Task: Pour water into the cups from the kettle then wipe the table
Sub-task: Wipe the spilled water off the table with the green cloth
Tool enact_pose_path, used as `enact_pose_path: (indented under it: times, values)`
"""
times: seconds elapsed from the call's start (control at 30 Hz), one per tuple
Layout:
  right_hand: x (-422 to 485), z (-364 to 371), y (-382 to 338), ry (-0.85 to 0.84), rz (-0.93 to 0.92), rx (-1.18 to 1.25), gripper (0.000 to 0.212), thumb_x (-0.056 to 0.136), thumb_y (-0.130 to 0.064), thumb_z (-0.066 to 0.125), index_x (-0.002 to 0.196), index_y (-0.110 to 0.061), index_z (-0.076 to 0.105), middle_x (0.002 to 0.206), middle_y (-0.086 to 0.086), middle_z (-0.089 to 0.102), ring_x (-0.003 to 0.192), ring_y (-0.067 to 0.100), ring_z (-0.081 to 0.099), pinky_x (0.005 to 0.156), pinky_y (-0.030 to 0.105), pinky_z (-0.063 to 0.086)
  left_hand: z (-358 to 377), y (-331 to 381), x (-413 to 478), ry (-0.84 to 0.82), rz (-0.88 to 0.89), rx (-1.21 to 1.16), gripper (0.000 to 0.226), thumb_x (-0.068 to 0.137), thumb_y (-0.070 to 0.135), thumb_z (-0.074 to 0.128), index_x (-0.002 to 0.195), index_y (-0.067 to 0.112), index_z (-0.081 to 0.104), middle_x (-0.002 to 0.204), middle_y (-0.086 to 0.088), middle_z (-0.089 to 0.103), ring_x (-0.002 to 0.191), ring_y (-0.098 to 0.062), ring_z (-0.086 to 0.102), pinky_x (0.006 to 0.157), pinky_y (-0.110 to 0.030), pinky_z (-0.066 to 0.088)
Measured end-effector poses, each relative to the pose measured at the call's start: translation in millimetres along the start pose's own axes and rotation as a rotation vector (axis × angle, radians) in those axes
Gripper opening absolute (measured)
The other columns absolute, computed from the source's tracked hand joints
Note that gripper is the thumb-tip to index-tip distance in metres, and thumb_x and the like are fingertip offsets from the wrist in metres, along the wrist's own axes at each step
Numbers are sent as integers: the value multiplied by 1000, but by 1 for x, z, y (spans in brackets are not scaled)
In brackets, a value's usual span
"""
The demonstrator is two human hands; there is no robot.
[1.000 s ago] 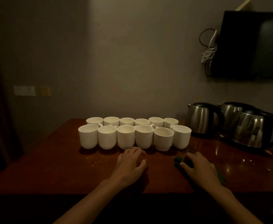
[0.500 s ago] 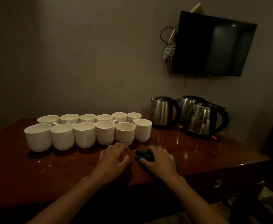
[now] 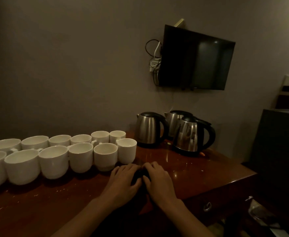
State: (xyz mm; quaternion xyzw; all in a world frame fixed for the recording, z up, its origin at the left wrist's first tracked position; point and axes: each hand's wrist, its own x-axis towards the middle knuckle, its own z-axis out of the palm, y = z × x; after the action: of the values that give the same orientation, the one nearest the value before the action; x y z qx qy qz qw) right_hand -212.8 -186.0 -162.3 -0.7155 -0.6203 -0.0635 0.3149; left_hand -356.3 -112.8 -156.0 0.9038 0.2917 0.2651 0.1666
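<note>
Head view, dim room. Both hands are down on the table [image 3: 208, 170], side by side and touching at the thumbs. The left hand [image 3: 123, 182] lies palm down, fingers curled over a dark cloth [image 3: 137, 175]. The right hand [image 3: 159, 178] presses on the same cloth from the other side, fingers bent. Only a small dark patch of cloth shows between them, so I cannot tell how firmly either one grips it.

Just ahead and to the left of the left hand stand the cups [image 3: 78, 159], white, upright, packed in two rows that run off toward the left edge. The nearest cup is just beside the left fingertips. Whether they hold water I cannot tell in this light.

Ahead and to the right of the right hand sit three steel kettles with black handles, well apart from the fingers. The closest kettle [image 3: 190, 135] stands in front, with two more behind it toward the wall.

Small pale specks glint on the wood left of the left forearm.

Above the kettles a dark screen [image 3: 196, 59] hangs on the wall.
</note>
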Motion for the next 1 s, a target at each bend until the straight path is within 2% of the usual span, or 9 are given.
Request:
enact_pose_path:
  times: [0.1,0.17,0.23,0.27,0.33,0.43,0.5,0.67,1.0]
  values:
    - [6,-12,17,-167,68,167,43,96,-33,57,137,-34,46,133,-10,53,121,9,50,107,37,44,3,4,14,-48,15,6,34,102,41,48,136,38,51,135,18,54,129,-2,42,121,-38,20]
    - [6,-21,29,-252,85,174,61,92,-49,58,148,-35,35,148,-10,44,135,13,41,114,39,37,3,4,22,-76,32,4,34,102,44,47,135,39,52,131,18,56,126,-2,45,120,-41,24]
    - [4,-27,37,-350,75,59,84,86,-71,51,155,-37,18,162,-11,22,149,14,20,122,43,17,6,1,28,-89,43,51,38,102,48,44,139,40,49,138,19,52,132,-3,42,121,-43,22]
    - [4,-28,40,-381,70,-14,93,82,-80,45,158,-38,9,165,-11,9,152,13,7,124,45,7,7,-1,30,-107,38,100,43,102,50,42,144,41,44,147,18,45,140,-4,35,124,-44,16]
    - [4,-27,45,-386,66,-107,103,76,-90,35,157,-41,-5,167,-10,-7,153,13,-8,123,48,-5,8,-3,33,-178,14,164,56,100,62,32,152,43,30,162,16,26,151,-7,16,125,-44,2]
    - [5,-26,48,-408,59,-152,105,74,-94,33,155,-43,-10,166,-10,-14,152,15,-16,121,48,-12,9,-8,34,-281,-10,137,97,71,90,0,156,46,16,167,16,11,154,-8,3,124,-44,-6]
    - [6,-28,48,-448,63,-173,105,74,-93,34,156,-43,-10,166,-10,-15,152,16,-17,121,49,-12,13,-15,37,-314,-16,136,108,62,95,-9,156,47,12,168,15,7,154,-9,0,123,-43,-10]
    - [9,-29,46,-441,48,-182,104,75,-92,34,156,-43,-10,166,-9,-15,152,15,-17,121,49,-13,16,-22,41,-337,-33,136,111,54,98,-18,154,52,-2,168,14,-6,154,-11,-11,123,-44,-13]
    - [6,-23,45,-479,63,-161,103,76,-92,31,157,-40,-4,167,-9,-3,153,12,-7,122,45,-10,21,-30,37,-331,-76,120,108,58,92,-18,155,51,3,168,15,5,154,-10,-5,123,-43,-10]
